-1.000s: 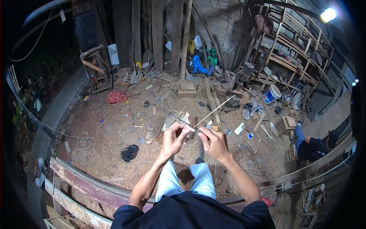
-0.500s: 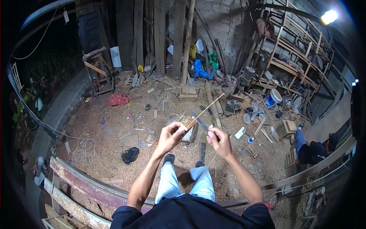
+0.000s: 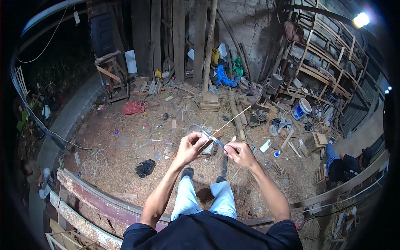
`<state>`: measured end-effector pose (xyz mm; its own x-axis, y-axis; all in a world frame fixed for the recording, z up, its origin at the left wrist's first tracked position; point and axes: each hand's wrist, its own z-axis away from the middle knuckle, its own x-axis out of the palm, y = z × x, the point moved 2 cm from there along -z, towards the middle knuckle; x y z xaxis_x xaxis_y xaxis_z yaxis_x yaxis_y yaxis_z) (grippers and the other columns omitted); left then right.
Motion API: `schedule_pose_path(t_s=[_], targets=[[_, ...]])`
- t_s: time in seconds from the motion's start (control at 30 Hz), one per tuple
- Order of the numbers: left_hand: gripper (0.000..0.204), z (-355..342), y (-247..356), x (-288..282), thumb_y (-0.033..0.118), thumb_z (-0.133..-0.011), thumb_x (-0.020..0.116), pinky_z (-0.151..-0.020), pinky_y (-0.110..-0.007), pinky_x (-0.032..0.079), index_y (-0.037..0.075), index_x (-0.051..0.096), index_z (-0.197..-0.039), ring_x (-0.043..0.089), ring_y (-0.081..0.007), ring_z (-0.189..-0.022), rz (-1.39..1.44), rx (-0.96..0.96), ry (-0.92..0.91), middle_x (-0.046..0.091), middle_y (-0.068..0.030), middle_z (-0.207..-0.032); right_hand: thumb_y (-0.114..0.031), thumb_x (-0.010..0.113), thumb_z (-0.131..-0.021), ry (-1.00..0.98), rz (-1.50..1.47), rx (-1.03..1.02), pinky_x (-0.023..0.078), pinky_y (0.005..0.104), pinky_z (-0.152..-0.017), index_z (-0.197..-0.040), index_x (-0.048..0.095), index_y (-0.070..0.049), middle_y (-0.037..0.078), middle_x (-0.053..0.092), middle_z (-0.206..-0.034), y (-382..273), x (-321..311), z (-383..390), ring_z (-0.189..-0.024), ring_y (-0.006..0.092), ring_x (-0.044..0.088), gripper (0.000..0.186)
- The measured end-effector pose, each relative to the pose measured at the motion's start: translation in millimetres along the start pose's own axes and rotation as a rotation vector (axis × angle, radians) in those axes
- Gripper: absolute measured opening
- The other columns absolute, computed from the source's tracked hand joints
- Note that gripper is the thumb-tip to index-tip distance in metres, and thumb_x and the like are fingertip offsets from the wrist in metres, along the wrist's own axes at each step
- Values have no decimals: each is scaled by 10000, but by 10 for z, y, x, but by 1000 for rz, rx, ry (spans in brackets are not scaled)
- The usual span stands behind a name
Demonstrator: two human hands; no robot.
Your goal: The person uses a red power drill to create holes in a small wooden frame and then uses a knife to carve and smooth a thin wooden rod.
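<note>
In front of my legs, my left hand is closed round the near end of a thin pale stick, which slants up to the right. A brown flat piece shows beneath the stick by my left fingers; its kind is hard to make out. My right hand grips a knife by its handle, mostly hidden in the fingers. The knife's blade lies across the stick, close to my left fingertips, pointing up and left.
Wood scraps and shavings litter the ground. A black plastic bag and a red bag lie to the left. A white-and-blue bucket stands right, near wooden racks. Another person is at the far right. A long bench runs behind me.
The knife has swung from steeply upright to a flatter slant across the stick, nearer my left fingers. My right hand has shifted slightly. The whole view has moved a little.
</note>
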<state>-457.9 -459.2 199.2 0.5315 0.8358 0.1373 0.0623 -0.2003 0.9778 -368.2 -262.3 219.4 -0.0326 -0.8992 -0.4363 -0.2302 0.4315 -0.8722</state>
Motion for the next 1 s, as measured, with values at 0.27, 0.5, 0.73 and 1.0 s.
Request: schedule_pose_path(t_s=[0.27, 0.5, 0.73, 1.0], targets=[[107, -111, -270, 120, 57, -879, 614, -748, -232, 464, -14, 618, -959, 575, -70, -818, 0, -55, -56, 645, -15, -888, -239, 543, -937, 0, 15, 32, 393, 272, -516, -768, 616, 23, 45, 551, -584, -48, 9, -87, -538, 94, 491, 320], [121, -352, -559, -288, 152, -919, 570, -636, -246, 422, 74, 648, -969, 493, -76, -661, 259, -32, 227, 591, 38, -788, -262, 553, -936, 59, -40, 192, 367, 259, -525, -766, 593, 0, 8, 502, -571, 372, -102, 201, -537, 77, 451, 315], [211, -357, -278, -114, 246, -945, 538, -738, -266, 503, 92, 601, -1075, 612, -82, -797, 763, -76, 195, 644, 22, -920, -242, 669, -854, 300, 36, 24, 386, 232, -568, -826, 626, 0, 15, 566, -660, 106, 80, 90, -614, 65, 485, 248], [237, -353, -133, 18, 192, -955, 503, -767, -299, 506, 44, 575, -1125, 619, -111, -864, 607, -12, 160, 648, -12, -976, -142, 694, -821, 365, 29, -133, 399, 246, -537, -869, 659, -3, 21, 604, -659, -236, 388, -463, -585, 62, 501, 151]])
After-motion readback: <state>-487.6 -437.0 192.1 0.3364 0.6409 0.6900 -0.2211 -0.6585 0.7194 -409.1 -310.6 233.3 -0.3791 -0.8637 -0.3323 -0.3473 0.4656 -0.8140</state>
